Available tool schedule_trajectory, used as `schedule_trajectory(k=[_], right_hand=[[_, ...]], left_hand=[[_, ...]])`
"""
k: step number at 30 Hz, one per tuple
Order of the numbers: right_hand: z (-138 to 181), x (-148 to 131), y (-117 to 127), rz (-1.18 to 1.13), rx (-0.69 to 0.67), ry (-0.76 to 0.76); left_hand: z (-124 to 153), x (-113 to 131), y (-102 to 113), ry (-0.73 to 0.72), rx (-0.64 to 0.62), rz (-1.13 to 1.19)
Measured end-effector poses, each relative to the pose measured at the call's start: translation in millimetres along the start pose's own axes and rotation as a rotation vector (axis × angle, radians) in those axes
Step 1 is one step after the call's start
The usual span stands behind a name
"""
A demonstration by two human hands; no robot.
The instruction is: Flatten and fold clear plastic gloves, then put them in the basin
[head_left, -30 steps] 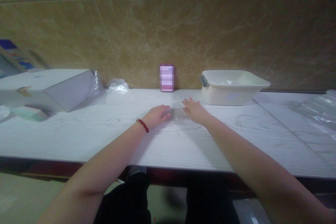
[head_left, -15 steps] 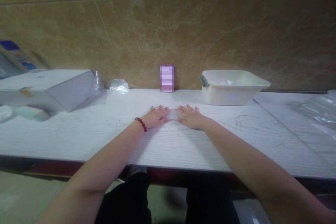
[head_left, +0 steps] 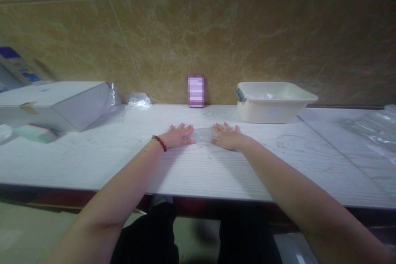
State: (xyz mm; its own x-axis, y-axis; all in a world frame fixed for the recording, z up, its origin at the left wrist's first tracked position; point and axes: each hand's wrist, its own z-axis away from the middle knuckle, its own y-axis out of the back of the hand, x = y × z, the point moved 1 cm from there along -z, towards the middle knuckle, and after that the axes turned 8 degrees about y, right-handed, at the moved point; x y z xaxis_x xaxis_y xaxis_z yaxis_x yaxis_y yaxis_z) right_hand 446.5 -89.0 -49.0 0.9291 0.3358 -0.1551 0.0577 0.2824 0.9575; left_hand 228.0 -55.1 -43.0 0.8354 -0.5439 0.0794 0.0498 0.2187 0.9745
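Both of my hands lie flat, palms down, on the white table. My left hand, with a red bead bracelet on its wrist, has its fingers stretched out to the right. My right hand has its fingers spread toward the left. Between them lies a small clear plastic bag, flat on the table, and the fingertips of both hands rest on or at its edges. Neither hand grips anything.
A cream plastic basin stands at the back right by the wall. A small pink box stands upright against the wall. A white carton and crumpled clear plastic lie at the left, more clear plastic at the far right.
Both hands have flattened onto the table. They then slid apart over the clear bag, the left hand moving left.
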Motion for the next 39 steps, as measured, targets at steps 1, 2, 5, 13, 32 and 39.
schedule_trajectory(k=[1,2,5,13,32,39], right_hand=[[0.4,0.7,0.6,-0.001,-0.006,-0.007],[1.0,1.3,1.5,-0.002,-0.011,-0.014],[3.5,2.9,5.5,0.0,-0.026,-0.041],[5.7,13.0,11.8,0.015,-0.072,-0.087],[9.4,14.4,19.6,0.013,0.0,-0.061],[-3.7,10.7,14.4,-0.065,0.379,-0.029]], left_hand=[[0.4,-0.6,0.3,0.004,-0.005,-0.004],[0.7,-1.0,0.7,0.01,-0.009,-0.008],[1.9,-1.1,2.3,0.029,-0.015,-0.02],[2.7,-1.7,4.9,0.052,0.011,-0.031],[0.8,-4.8,4.8,0.143,0.192,-0.085],[-5.0,4.2,-1.9,0.091,0.375,-0.012]])
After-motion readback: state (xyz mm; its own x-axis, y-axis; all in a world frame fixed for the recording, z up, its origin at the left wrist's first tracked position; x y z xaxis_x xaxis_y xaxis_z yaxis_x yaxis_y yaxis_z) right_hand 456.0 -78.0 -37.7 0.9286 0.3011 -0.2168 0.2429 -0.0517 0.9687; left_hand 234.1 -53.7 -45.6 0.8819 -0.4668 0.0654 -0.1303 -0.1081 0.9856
